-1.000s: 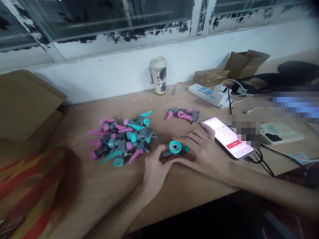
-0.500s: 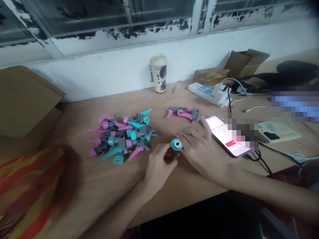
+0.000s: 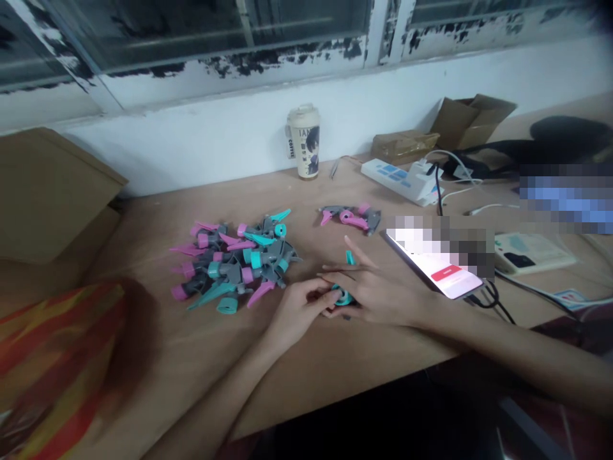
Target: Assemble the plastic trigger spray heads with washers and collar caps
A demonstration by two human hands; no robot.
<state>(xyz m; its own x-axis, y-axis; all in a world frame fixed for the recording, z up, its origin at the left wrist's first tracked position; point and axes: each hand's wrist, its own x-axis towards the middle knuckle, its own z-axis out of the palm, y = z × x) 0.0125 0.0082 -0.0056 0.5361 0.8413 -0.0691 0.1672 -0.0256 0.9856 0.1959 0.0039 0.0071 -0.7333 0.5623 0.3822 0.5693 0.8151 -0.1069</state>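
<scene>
Between my hands is a grey trigger spray head with a teal collar (image 3: 343,296); its teal trigger tip shows above my fingers and most of its body is hidden. My left hand (image 3: 304,305) is closed, the thumb pressing on the collar. From the other side my right hand (image 3: 383,292) grips the same spray head, one finger sticking up. To the left lies a heap of several grey spray heads with pink or teal collars and triggers (image 3: 233,275). Farther back, apart from the heap, pink and grey spray heads (image 3: 354,218) rest on the table.
A lit phone (image 3: 445,271) with a cable lies right of my hands. Behind stand a lidded cup (image 3: 308,144), a power strip (image 3: 397,182) and cardboard boxes (image 3: 405,147). A larger carton (image 3: 52,198) and a red-yellow bag (image 3: 62,358) are at left. The table's front edge runs below my arms.
Both hands have drawn together and slightly lower around the spray head. The left thumb now covers part of the collar, and the teal trigger has turned upright above the right hand's fingers.
</scene>
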